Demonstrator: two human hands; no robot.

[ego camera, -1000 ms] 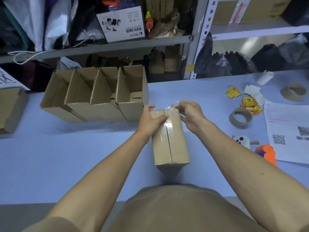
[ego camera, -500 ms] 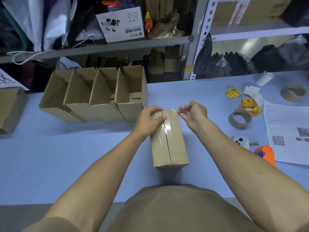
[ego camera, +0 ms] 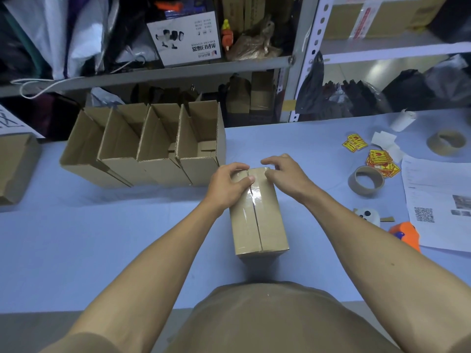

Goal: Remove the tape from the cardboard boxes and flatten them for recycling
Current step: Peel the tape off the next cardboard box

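Hiding the far end of the sealed cardboard box (ego camera: 257, 215), both hands cover the spot where the clear tape (ego camera: 255, 200) over the centre seam reaches the far edge, so whether any tape end is lifted there cannot be made out. The box's near face is mostly lost in shadow against the person's shirt.

The left hand (ego camera: 229, 186) grips the box's far left corner, fingers curled over the top edge and thumb lying along the top toward the seam. The right hand (ego camera: 285, 174) sits at the far right corner with fingers bent, fingertips (ego camera: 267, 163) at the edge (whether they pinch tape or only touch cardboard is unclear). Both forearms reach in from the bottom corners.

The box lies lengthwise on a blue table (ego camera: 102, 250), just beside a row of four open boxes (ego camera: 153, 146) to its far left. To the right sit an empty tape roll (ego camera: 366, 181), yellow stickers (ego camera: 381, 163), a printed sheet (ego camera: 441, 200) and an orange tool (ego camera: 405, 234). Cluttered metal shelving (ego camera: 178, 70) stands behind the table.
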